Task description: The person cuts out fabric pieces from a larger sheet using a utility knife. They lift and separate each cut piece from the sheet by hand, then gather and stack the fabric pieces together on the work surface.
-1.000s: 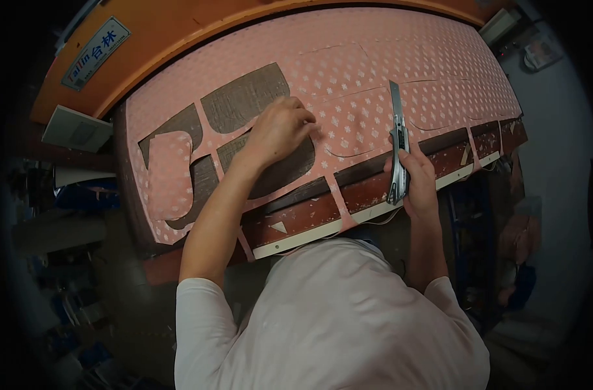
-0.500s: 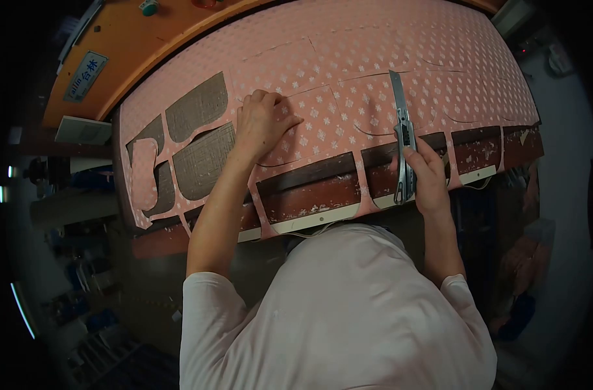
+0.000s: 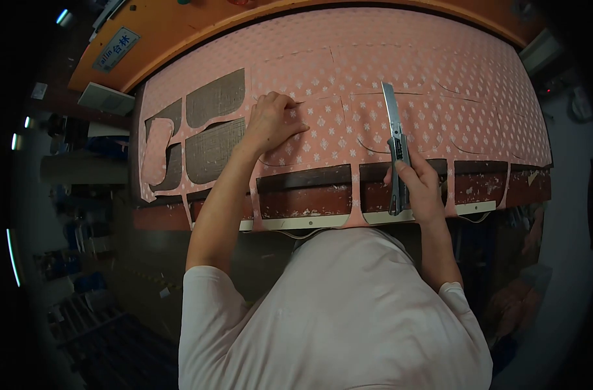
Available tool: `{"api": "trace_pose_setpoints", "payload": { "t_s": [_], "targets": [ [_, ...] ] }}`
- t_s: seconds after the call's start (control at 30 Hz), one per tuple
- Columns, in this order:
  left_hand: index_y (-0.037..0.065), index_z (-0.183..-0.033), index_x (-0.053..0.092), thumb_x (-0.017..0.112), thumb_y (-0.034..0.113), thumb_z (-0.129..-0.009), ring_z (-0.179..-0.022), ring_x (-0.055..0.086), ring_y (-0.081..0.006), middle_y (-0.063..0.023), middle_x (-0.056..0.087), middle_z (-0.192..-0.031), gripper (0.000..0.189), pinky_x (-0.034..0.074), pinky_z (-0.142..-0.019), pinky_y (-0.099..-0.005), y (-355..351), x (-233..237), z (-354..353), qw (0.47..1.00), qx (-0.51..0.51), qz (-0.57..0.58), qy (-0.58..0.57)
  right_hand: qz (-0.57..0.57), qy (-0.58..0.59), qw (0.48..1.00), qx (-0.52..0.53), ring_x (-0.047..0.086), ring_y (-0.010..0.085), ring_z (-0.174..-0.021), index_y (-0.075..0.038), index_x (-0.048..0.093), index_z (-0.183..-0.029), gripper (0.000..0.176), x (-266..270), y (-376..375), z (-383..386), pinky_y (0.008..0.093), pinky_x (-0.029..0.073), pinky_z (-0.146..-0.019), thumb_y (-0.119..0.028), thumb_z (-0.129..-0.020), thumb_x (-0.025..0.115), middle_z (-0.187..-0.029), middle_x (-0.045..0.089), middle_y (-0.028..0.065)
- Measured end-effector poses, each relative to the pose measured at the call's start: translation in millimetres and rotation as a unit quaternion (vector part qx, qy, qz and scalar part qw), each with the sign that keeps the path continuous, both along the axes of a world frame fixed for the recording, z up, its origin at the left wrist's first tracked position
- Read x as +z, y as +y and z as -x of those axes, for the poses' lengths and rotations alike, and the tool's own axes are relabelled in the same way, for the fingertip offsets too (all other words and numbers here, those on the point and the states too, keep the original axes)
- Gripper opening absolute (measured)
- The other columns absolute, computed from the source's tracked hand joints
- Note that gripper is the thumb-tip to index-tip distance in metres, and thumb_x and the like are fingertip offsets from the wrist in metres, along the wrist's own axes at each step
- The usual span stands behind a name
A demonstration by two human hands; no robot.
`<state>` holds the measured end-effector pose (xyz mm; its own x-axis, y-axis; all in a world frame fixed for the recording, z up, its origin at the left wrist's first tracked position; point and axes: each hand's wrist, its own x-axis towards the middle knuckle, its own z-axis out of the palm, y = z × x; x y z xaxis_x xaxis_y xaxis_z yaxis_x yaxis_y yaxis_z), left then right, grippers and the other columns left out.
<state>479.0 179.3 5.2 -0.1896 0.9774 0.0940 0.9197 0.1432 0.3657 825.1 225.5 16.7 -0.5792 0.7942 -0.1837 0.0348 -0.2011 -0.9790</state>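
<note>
Pink fabric (image 3: pixel 439 123) with a pale flower pattern covers the work table, with cut lines marking out curved panels. My left hand (image 3: pixel 268 123) rests on a panel (image 3: pixel 322 133) beside the cut-out holes, fingers bent at its upper edge and thumb stretched apart on the cloth. Whether the fingertips have lifted the edge is hidden. In my right hand (image 3: pixel 421 188) is a grey utility knife (image 3: pixel 398 148), its long blade extended and pointing away from me, over the fabric right of that panel.
Left of my left hand, holes in the fabric show a brown board (image 3: pixel 215 97). A folded pink piece (image 3: pixel 159 153) lies at the far left. Narrow fabric strips hang over the front edge (image 3: pixel 303 195). An orange machine beam (image 3: pixel 173 29) with a sign (image 3: pixel 118 49) runs behind.
The camera view has shifted, so the table appears moved and turned slightly. The knife has swung a little, its tip now farther left. My left hand stays on the same panel.
</note>
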Motion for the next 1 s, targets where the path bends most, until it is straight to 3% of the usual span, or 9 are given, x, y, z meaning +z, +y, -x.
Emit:
{"api": "trace_pose_setpoints", "payload": {
  "t_s": [0.1, 0.2, 0.3, 0.4, 0.5, 0.67, 0.77, 0.87, 1.0],
  "targets": [
    [0.003, -0.109, 0.066, 0.088, 0.028, -0.073, -0.112, 0.059, -0.0325, -0.0154, 0.064, -0.114, 0.049, 0.049, -0.096, -0.0413, 10, 9, 3, 0.999, -0.002, 0.047, 0.006, -0.015, -0.004, 1.0, 0.006, 0.057, 0.0058, -0.075, -0.001, 0.06, -0.131, 0.032, -2, 4, -4, 0.0241, 0.047, -0.066, -0.017, -0.103, 0.053, -0.082, 0.065, 0.001],
    [0.002, -0.113, 0.065, 0.086, 0.025, -0.075, -0.106, 0.064, -0.0309, -0.0173, 0.066, -0.114, 0.049, 0.052, -0.089, -0.0386, 15, 29, 1, 0.973, 0.061, 0.149, -0.163, -0.024, -0.028, 0.999, 0.018, 0.058, 0.0067, -0.074, -0.002, 0.061, -0.128, 0.03, -2, 9, -7, 0.0256, 0.047, -0.065, -0.017, -0.103, 0.053, -0.082, 0.065, 0.001],
    [0.0, -0.109, 0.069, 0.08, 0.022, -0.079, -0.089, 0.07, -0.0329, -0.0214, 0.072, -0.105, 0.04, 0.055, -0.079, -0.0399, 13, 36, 7, 0.995, -0.002, 0.034, -0.098, -0.071, -0.068, 0.994, 0.048, 0.059, 0.0089, -0.071, 0.0, 0.062, -0.121, 0.027, 3, 17, -4, 0.0285, 0.047, -0.064, -0.018, -0.101, 0.055, -0.077, 0.064, 0.0031],
    [-0.001, -0.104, 0.071, 0.076, 0.02, -0.083, -0.081, 0.069, -0.0296, -0.0198, 0.072, -0.091, 0.03, 0.054, -0.073, -0.0389, 19, 77, -4, 0.986, -0.043, 0.118, -0.111, -0.118, -0.136, 0.979, 0.097, 0.059, 0.0154, -0.067, 0.002, 0.062, -0.112, 0.026, 15, 27, 4, 0.0331, 0.047, -0.063, -0.019, -0.099, 0.056, -0.072, 0.062, 0.0086],
    [-0.003, -0.095, 0.069, 0.074, 0.017, -0.085, -0.069, 0.061, -0.0174, -0.0126, 0.067, -0.074, 0.023, 0.05, -0.066, -0.0339, 12, 94, -12, 0.991, -0.049, 0.092, -0.089, -0.187, -0.2, 0.951, 0.146, 0.06, 0.0194, -0.066, 0.003, 0.061, -0.111, 0.026, 26, 42, 13, 0.0361, 0.047, -0.064, -0.019, -0.097, 0.057, -0.069, 0.06, 0.0121],
    [-0.001, -0.099, 0.069, 0.074, 0.015, -0.086, -0.07, 0.067, -0.0256, -0.0161, 0.069, -0.078, 0.021, 0.052, -0.068, -0.0358, -3, 107, -11, 0.992, 0.003, 0.073, -0.106, -0.26, -0.279, 0.902, 0.203, 0.06, 0.0141, -0.068, 0.001, 0.061, -0.115, 0.027, 46, 61, 33, 0.0341, 0.047, -0.064, -0.017, -0.096, 0.056, -0.071, 0.059, 0.0102],
    [0.0, -0.101, 0.069, 0.073, 0.014, -0.088, -0.071, 0.068, -0.0245, -0.0148, 0.07, -0.079, 0.02, 0.053, -0.068, -0.0348, -12, 114, -11, 0.99, -0.006, 0.046, -0.134, -0.209, -0.231, 0.928, 0.205, 0.062, 0.028, -0.066, 0.004, 0.061, -0.108, 0.029, 41, 59, 40, 0.041, 0.049, -0.066, -0.022, -0.096, 0.055, -0.071, 0.061, 0.0165],
    [0.0, -0.103, 0.068, 0.071, 0.013, -0.089, -0.074, 0.07, -0.0232, -0.0136, 0.072, -0.081, 0.019, 0.054, -0.068, -0.0339, -16, 111, -4, 0.988, -0.032, 0.021, -0.148, 0.006, -0.133, 0.974, 0.183, 0.064, 0.0156, -0.068, 0.002, 0.064, -0.113, 0.03, 29, 41, 38, 0.0327, 0.051, -0.065, -0.022, -0.098, 0.054, -0.077, 0.066, 0.0083],
    [0.001, -0.104, 0.068, 0.07, 0.012, -0.09, -0.076, 0.071, -0.0213, -0.0118, 0.073, -0.084, 0.018, 0.055, -0.07, -0.0337, -18, 109, -1, 0.987, -0.037, 0.017, -0.158, 0.189, -0.061, 0.96, 0.195, 0.062, 0.0082, -0.067, 0.0, 0.065, -0.112, 0.026, 20, 16, 27, 0.024, 0.051, -0.058, -0.02, -0.1, 0.053, -0.084, 0.068, 0.0052]
  ]
}}
